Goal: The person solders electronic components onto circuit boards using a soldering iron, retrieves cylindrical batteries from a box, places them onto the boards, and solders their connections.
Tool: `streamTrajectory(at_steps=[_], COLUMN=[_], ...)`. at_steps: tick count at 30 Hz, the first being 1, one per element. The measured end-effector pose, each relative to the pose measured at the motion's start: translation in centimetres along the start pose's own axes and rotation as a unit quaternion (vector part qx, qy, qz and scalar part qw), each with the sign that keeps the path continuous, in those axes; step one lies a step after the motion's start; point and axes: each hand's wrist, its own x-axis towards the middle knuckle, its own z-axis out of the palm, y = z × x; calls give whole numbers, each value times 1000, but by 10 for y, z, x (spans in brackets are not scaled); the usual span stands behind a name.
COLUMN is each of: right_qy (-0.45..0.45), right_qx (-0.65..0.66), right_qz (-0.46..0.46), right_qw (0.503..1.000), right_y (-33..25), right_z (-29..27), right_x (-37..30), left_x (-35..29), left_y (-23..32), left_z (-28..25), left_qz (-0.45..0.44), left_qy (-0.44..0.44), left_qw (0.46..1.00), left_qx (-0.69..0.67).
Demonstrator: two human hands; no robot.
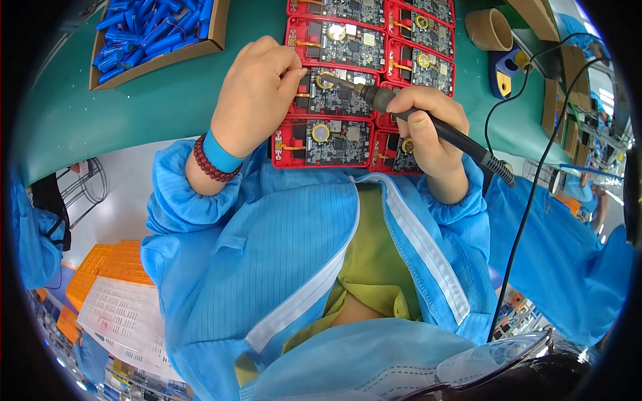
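Red cases point(324, 164) with circuit boards point(354, 148) are set on a green mat point(154, 103). A soldering iron point(468, 144) is gripped by the right hand point(441, 157), its tip point(339, 81) at a yellow-rimmed disc point(325, 85). The left hand point(253, 93) is pinched narrow nearby; whether anything is held cannot be told.

- An electronics assembly workshop, with a green worktop point(154, 110) spread around the fingers.
- Below and between the left fingers point(289, 63) and right fingers point(428, 103): rows of red-cased circuit boards point(344, 144).
- In the right fingers: a corded soldering iron point(461, 142).
- Left of the left fingers: a cardboard box point(218, 30) of blue cylinders point(140, 30).
- Far right of the fingers: probably a blue-clad co-worker point(583, 192), though the rim blurs.
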Motion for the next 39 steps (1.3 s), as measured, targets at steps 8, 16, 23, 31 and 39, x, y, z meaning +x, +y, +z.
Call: streamTrajectory(at_steps=[8, 16, 23, 31, 39], right_qy=[-7, -11, 0, -8, -11], right_qx=[-7, -11, 3, 14, 8], right_qz=[1, -3, 9, 8, 12], right_qw=[1000, 1000, 1000, 1000, 1000], right_y=[6, 4, 4, 7, 6], right_z=[2, 1, -3, -1, 0], right_x=[6, 3, 4, 6, 6], left_x=[2, 0, -1, -1, -3], left_y=[-1, -1, 0, 2, 5], left_z=[2, 3, 3, 5, 7], left_qz=[7, 15, 16, 23, 22], left_qy=[1, 10, 6, 13, 22], left_qw=[1000, 1000, 999, 998, 998], left_qx=[16, 25, 39, 49, 52])
